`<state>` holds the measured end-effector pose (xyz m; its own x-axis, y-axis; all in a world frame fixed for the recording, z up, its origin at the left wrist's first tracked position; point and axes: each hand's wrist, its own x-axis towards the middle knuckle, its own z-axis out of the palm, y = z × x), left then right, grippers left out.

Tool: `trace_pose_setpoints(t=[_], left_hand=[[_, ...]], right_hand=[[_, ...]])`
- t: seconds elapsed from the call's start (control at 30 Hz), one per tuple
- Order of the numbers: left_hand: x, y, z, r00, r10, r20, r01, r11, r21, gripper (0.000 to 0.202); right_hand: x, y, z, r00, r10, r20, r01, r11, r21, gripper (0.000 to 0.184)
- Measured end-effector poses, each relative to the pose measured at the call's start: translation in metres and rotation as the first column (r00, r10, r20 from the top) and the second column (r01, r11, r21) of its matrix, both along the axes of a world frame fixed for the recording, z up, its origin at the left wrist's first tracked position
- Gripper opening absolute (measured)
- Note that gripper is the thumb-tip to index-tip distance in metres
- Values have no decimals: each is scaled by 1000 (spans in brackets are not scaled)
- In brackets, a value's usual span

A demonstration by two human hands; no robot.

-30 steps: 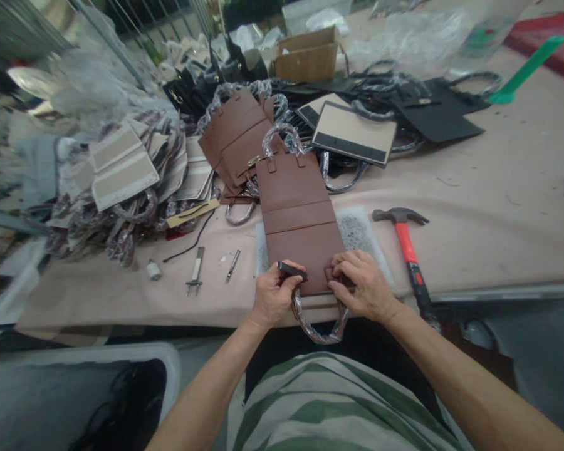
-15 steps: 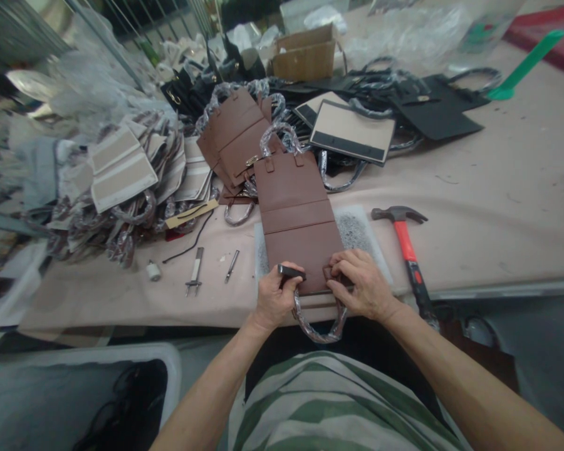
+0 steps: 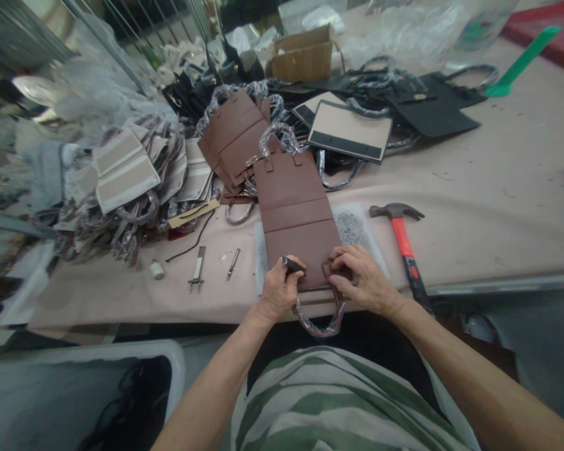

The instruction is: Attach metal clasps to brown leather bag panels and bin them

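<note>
A brown leather bag panel (image 3: 301, 222) lies on a speckled slab (image 3: 356, 227) at the table's front, with plastic-wrapped handles at both ends. The near handle (image 3: 320, 328) hangs over the table edge. My left hand (image 3: 279, 288) is closed around a short dark rod-like tool (image 3: 292, 265) at the panel's lower left, covering the handle tab there. Over the lower right tab, my right hand (image 3: 360, 275) has its fingers bent and pinched on the handle tab (image 3: 328, 272). A dark shape shows under those fingers; I cannot make it out.
A red-handled claw hammer (image 3: 403, 244) lies to the right. On the left are a divider-like metal tool (image 3: 197, 270), a slim metal pen-like tool (image 3: 234, 264) and a small white bottle (image 3: 156, 270). Stacked brown panels (image 3: 239, 134), black panels (image 3: 437, 109) and a cardboard box (image 3: 303, 56) sit behind.
The view has shifted slightly. My left hand's dark tool has tilted a little, and both hands stay at the panel's near edge.
</note>
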<state>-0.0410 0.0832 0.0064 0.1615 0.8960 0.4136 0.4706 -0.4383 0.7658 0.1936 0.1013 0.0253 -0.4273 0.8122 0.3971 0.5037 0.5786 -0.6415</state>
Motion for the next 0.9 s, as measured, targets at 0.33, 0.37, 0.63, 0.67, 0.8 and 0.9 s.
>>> trace_pose_setpoints(t=[0.33,0.37,0.63,0.67,0.8,0.9], left_hand=[[2,3,2,999,-32,11,32,999,-14,10],[3,4,0,1000,-28,13,28,1000,-5,10],[2,4,-4,999,-53,8,54,998,-37,10],[2,4,-4,999,-53,10,53,998,-29,10],[4,4,-5,999,-47,4,47,999,15,11],[5,4,-6,999,-44,-10,44,999,30,10]], right_hand=[[82,-2,-7,652,-624,430,660,747,83,19],[88,-2,-10,631,-614,474,681,731,40,21],[93,23,15,829,-558,-48,289,500,-817,25],[87,23,26,841,-534,-87,236,507,-829,27],[52,3,78,823,-551,-138,234,551,-801,34],[26,-23,111,857,-511,-64,396,734,-552,36]])
